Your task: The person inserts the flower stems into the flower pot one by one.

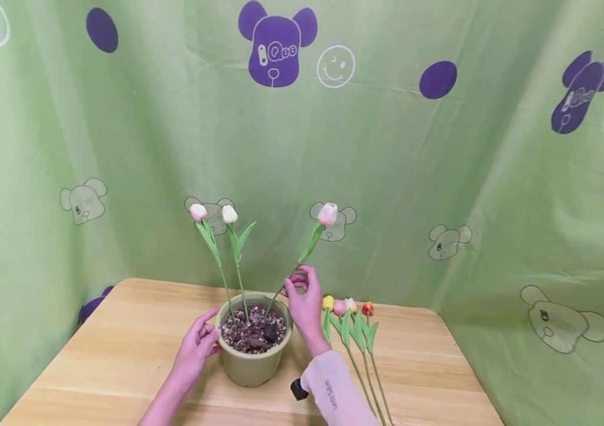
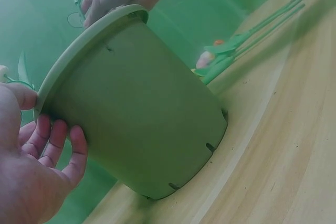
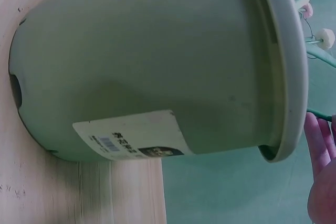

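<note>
A green flowerpot (image 1: 251, 370) filled with dark, pebbly soil (image 1: 254, 331) stands on the table. Two pale tulips, one pink-edged (image 1: 198, 212) and one white (image 1: 229, 214), rise from its left part. My right hand (image 1: 306, 299) pinches the stem of a light pink tulip (image 1: 327, 214), which leans right with its lower end at the soil. At the pot's left rim, my left hand (image 1: 195, 343) grips the edge; the left wrist view shows the thumb at the rim (image 2: 79, 45) and the fingers (image 2: 58, 142) bent below it against the wall.
Several loose tulips (image 1: 357, 340) with yellow, pink, cream and red heads lie on the wooden table (image 1: 419, 373) right of the pot. A green patterned curtain (image 1: 387, 165) hangs behind and along both sides. The pot's side bears a white label (image 3: 134, 135).
</note>
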A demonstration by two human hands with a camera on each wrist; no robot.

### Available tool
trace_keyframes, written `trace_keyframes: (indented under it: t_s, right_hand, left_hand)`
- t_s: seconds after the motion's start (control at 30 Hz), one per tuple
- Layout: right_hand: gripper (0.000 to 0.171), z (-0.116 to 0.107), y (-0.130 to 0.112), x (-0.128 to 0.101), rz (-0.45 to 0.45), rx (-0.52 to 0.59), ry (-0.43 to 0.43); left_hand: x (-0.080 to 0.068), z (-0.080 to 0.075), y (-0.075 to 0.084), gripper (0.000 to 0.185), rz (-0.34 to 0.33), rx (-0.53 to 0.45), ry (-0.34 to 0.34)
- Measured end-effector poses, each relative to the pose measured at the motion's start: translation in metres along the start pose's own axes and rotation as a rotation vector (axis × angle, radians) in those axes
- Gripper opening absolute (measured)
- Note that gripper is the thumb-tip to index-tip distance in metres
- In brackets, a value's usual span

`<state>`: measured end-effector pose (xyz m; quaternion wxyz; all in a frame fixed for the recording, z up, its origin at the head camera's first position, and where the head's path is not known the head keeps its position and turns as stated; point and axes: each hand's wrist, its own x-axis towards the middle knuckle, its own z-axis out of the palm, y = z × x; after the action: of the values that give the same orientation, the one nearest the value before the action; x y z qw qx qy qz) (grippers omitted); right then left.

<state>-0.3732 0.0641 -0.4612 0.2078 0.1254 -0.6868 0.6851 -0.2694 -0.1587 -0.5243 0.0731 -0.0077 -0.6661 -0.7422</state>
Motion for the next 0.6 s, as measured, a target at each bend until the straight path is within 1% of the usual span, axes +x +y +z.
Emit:
trace_keyframes:
  t_s: [0.37, 0.6]
  right_hand:
    - [0.035, -0.0029, 0.0006, 0.0028, 0.003, 0.01, -0.041]
    - [0.037, -0.0017, 0.0031, 0.0017, 0.033, 0.011, -0.071]
  left_hand:
    - [0.0002, -0.0007, 0.0003, 0.056, -0.003, -0.001, -0.007]
    - [-0.0003, -0.0002, 0.0007, 0.057, 0.006, 0.006, -0.006]
